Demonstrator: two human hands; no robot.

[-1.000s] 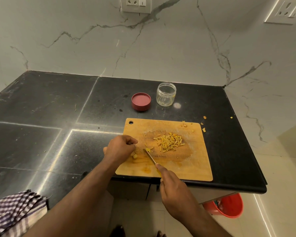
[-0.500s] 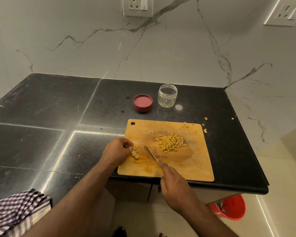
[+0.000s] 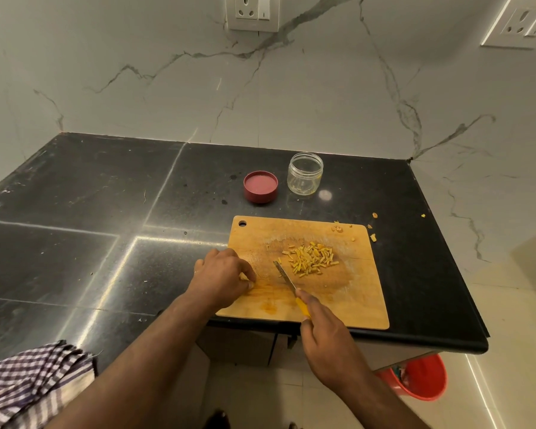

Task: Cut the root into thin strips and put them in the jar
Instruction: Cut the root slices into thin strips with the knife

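Note:
A wooden cutting board lies at the counter's front edge. A pile of thin yellow root strips sits on its middle. My left hand is curled over small root pieces at the board's left side, and most of them are hidden under the fingers. My right hand grips a yellow-handled knife, whose blade points toward the strip pile. The clear glass jar stands open behind the board, apart from both hands.
The jar's red lid lies upside down left of the jar. Yellow scraps dot the black counter past the board's right corner. A checked cloth sits at lower left. A red bucket stands on the floor.
My left hand has closed down over the root pieces, which showed beside its fingers before. The knife has shifted slightly toward the strip pile.

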